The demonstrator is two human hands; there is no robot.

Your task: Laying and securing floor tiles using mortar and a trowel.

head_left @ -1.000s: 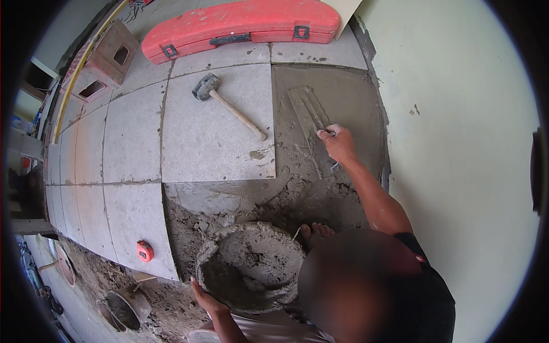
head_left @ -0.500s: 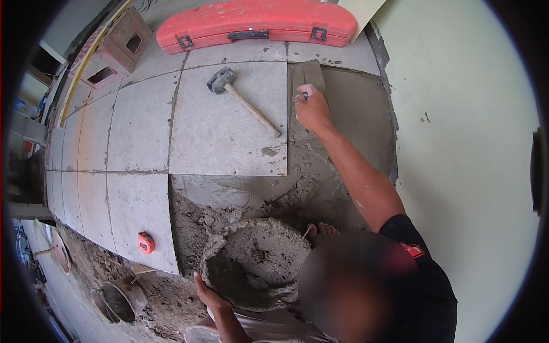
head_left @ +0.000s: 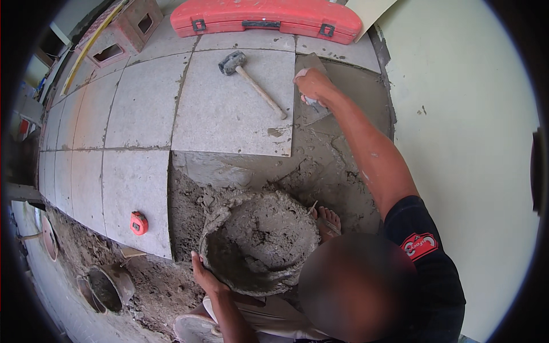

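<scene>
My right hand (head_left: pixel 315 87) grips the handle of a flat rectangular plastering trowel (head_left: pixel 311 60). Its blade lies slantwise on smoothed wet mortar (head_left: pixel 360 86), beside the edge of a laid grey tile (head_left: pixel 229 114). Down by my legs, my left hand (head_left: pixel 209 280) is curled against the side of a round basin (head_left: pixel 201 234), whose rim is caked with mortar. Wet mortar (head_left: pixel 263 226) fills part of the basin. On the tile left of the trowel rests a rubber mallet (head_left: pixel 260 91) with a wooden handle.
A red hard case (head_left: pixel 263 20) lies across the far tiles. At far left, a yellow straightedge (head_left: pixel 86 54) leans on a hollow block (head_left: pixel 128 34). A red tape measure (head_left: pixel 138 223) sits on a nearer tile. A mortar-stained bucket (head_left: pixel 111 286) lies lower left; a pale wall (head_left: pixel 457 143) bounds the right.
The trowel has turned, its near end swinging right, away from the tile edge, as my right wrist rotated. My left hand stays at the basin. The whole view has shifted slightly.
</scene>
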